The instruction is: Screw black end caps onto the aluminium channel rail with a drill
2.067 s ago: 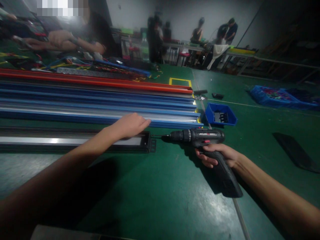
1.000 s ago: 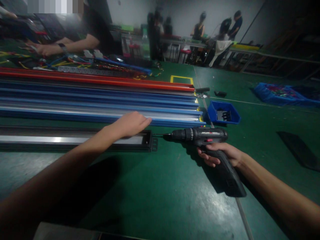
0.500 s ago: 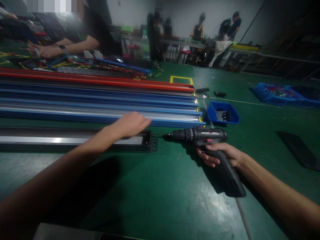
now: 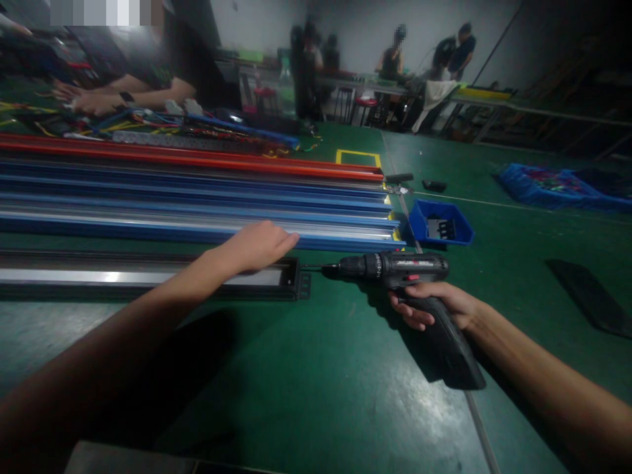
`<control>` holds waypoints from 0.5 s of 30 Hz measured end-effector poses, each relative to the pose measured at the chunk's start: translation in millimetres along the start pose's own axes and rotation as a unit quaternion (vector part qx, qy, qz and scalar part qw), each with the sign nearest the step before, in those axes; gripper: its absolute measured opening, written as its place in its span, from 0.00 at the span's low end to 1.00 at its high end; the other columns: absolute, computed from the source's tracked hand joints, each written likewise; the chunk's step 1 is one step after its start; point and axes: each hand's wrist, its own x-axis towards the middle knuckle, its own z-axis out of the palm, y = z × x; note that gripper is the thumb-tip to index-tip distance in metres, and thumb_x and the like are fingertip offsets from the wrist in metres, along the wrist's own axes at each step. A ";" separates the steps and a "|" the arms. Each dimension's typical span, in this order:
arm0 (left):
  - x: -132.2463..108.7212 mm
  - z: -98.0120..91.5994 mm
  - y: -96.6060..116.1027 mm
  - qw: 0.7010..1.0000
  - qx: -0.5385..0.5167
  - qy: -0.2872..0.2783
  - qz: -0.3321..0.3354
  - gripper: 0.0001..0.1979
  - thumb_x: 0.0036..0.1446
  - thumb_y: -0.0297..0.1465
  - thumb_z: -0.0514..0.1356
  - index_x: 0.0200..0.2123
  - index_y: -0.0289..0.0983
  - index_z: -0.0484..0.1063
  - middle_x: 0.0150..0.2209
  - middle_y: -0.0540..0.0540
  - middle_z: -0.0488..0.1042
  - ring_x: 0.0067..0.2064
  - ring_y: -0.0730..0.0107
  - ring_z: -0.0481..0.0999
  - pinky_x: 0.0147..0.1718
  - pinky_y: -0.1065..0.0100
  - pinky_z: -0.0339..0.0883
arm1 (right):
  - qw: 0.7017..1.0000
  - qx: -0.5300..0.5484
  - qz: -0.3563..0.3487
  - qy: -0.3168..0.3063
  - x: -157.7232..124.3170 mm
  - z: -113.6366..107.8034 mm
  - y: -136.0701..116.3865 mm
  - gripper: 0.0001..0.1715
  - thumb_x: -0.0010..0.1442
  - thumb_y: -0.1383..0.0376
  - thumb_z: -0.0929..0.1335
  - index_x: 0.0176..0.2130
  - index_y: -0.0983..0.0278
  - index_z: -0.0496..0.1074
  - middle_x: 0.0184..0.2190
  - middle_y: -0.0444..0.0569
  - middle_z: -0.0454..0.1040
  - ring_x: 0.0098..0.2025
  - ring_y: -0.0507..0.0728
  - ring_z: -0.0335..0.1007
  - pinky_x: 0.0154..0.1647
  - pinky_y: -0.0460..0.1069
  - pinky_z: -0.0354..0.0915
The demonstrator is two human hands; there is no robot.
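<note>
Cordless drill [image 4: 395, 266] levelled at the end of the black channel [image 4: 106, 276]!
Right hand [image 4: 455, 305] wraps its handle; left hand [image 4: 257, 245] lies over the channel, whether gripping I can't tell.

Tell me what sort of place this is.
Probably an assembly workshop: a black cordless drill is in the bare right hand, long blue metal-looking channels lie side by side, and a blue plastic bin holds small grey parts.
</note>
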 end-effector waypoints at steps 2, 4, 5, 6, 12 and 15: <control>0.0 -0.2 0.0 1.000 0.000 0.001 -0.001 0.34 0.76 0.42 0.37 0.45 0.37 0.83 0.38 0.36 0.84 0.39 0.52 0.81 0.34 0.60 0.64 | 1.000 0.001 -0.002 0.002 0.0 1.6 -0.4 0.15 0.67 0.62 0.74 0.45 0.75 0.79 0.32 0.48 0.75 0.20 0.44 0.62 0.29 0.43 0.73; 0.1 -0.8 0.1 1.000 -0.003 0.001 -0.006 0.34 0.76 0.43 0.37 0.44 0.37 0.84 0.37 0.36 0.84 0.38 0.51 0.81 0.35 0.60 0.64 | 1.000 0.001 -0.006 0.004 0.0 2.8 -0.4 0.15 0.67 0.63 0.74 0.44 0.75 0.80 0.32 0.48 0.75 0.20 0.44 0.62 0.29 0.43 0.72; 0.2 -1.0 0.2 1.000 -0.005 0.001 -0.009 0.35 0.76 0.43 0.37 0.44 0.37 0.84 0.37 0.36 0.84 0.38 0.51 0.81 0.35 0.60 0.64 | 1.000 0.002 -0.008 0.005 -0.1 3.1 -0.3 0.15 0.67 0.63 0.74 0.44 0.75 0.80 0.31 0.48 0.75 0.20 0.44 0.62 0.29 0.43 0.72; 0.3 -1.1 0.2 1.000 -0.007 0.003 -0.010 0.35 0.76 0.43 0.37 0.43 0.37 0.84 0.37 0.36 0.84 0.38 0.52 0.81 0.35 0.60 0.64 | 1.000 0.002 -0.009 0.006 -0.1 3.2 -0.1 0.15 0.67 0.63 0.74 0.44 0.75 0.80 0.31 0.48 0.75 0.20 0.44 0.62 0.29 0.43 0.72; 0.2 -0.2 -0.7 1.000 -0.015 0.002 -0.010 0.33 0.76 0.43 0.39 0.44 0.38 0.84 0.36 0.37 0.83 0.37 0.54 0.81 0.35 0.61 0.65 | 1.000 -0.003 -0.004 0.010 -0.8 4.2 -0.3 0.14 0.67 0.63 0.74 0.43 0.74 0.79 0.31 0.47 0.75 0.19 0.44 0.61 0.28 0.43 0.72; -0.2 -0.3 -0.8 1.000 -0.006 -0.003 -0.010 0.33 0.76 0.43 0.39 0.46 0.38 0.84 0.36 0.37 0.84 0.37 0.53 0.81 0.35 0.61 0.66 | 1.000 -0.005 -0.005 0.014 -0.9 6.6 -0.9 0.14 0.67 0.63 0.74 0.43 0.74 0.79 0.30 0.46 0.74 0.19 0.44 0.61 0.28 0.43 0.71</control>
